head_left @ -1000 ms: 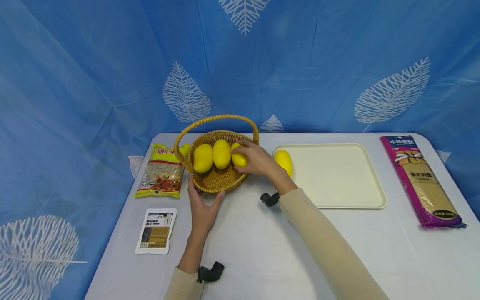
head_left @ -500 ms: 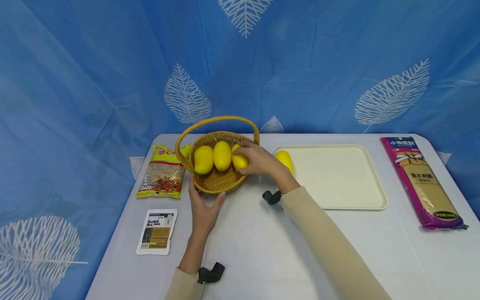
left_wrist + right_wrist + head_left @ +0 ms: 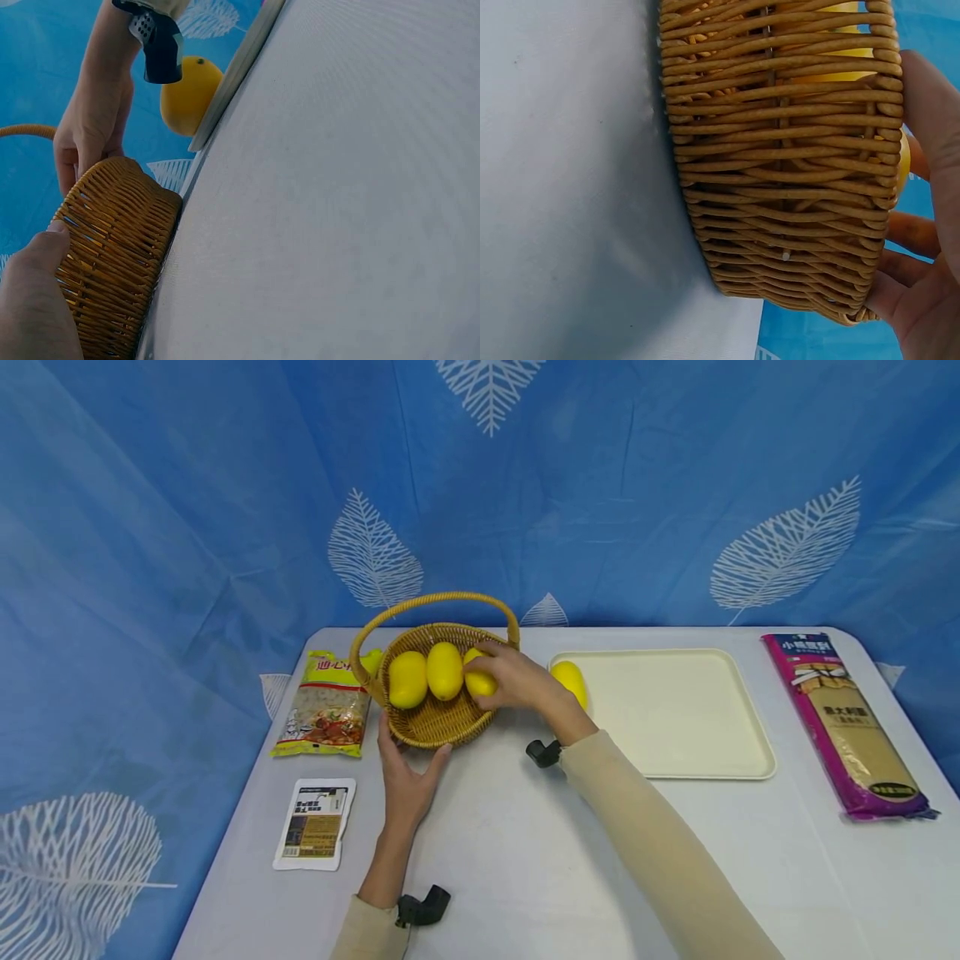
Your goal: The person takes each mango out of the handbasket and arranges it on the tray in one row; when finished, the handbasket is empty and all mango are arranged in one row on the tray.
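Three yellow mangoes lie side by side in a wicker basket (image 3: 442, 727) with an arched handle: a left one (image 3: 407, 680), a middle one (image 3: 445, 672) and a right one (image 3: 477, 675). My right hand (image 3: 517, 681) reaches over the basket's right rim and grips the right mango, covering part of it. My left hand (image 3: 407, 781) holds the basket at its front left, thumb and fingers spread about the wall. In the left wrist view the left thumb (image 3: 41, 259) lies against the rim. The right wrist view shows mostly woven wall, with the right hand (image 3: 922, 285) beyond the rim.
A cream tray (image 3: 675, 714) stands right of the basket, with another mango (image 3: 569, 682) at its left end. A yellow food bag (image 3: 324, 703) and a white packet (image 3: 315, 824) lie at left. A purple pasta pack (image 3: 847, 727) lies far right.
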The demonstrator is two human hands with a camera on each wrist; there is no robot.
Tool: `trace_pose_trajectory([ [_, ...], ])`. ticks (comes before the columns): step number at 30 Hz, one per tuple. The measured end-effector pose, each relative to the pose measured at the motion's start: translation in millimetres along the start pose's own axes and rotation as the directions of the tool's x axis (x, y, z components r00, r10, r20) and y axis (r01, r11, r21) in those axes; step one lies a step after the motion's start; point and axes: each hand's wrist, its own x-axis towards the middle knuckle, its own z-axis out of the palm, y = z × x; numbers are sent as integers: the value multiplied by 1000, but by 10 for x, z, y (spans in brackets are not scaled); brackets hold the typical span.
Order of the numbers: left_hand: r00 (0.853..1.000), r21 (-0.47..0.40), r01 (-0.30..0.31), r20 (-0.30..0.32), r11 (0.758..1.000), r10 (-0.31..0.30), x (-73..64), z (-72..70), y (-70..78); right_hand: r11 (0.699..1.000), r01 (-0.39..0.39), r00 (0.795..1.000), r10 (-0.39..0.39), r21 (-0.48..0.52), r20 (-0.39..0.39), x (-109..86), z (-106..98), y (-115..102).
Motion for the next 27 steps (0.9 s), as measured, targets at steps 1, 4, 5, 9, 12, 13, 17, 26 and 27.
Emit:
trace_pose_trajectory([
  [1,1000,-9,-6,0,1000,6,-1,2,-3,1000,-2,1000,2,2,-3,-4,0,2],
  [4,1000,-15,-15,3,1000,15,-1,5,2,1000,-13,1000,13,4,-11,-24,-10,5],
  [5,1000,-13,-15,5,1000,15,0,5,5,1000,-15,1000,15,3,-14,-31,-17,3],
  [9,1000,9,-6,11,1000,6,6,-1,20,1000,-16,999,16,0,-34,-47,-58,-23],
  [12,1000,15,-6,7,1000,6,7,-10,13,1000,-13,999,14,8,-49,-60,-90,-53],
  [13,1000,15,-7,5,1000,7,7,-10,12,1000,-13,998,14,15,-56,-74,-101,-60],
  [17,1000,8,-13,5,1000,13,5,-14,5,999,-2,996,5,32,-95,-142,-117,-91],
  [26,1000,1,-19,-1,1000,19,0,-5,6,993,66,972,-41,101,-232,-382,-124,-170],
  [27,1000,8,-18,-1,1000,18,0,-5,11,992,69,968,-42,102,-247,-421,-122,-179],
])
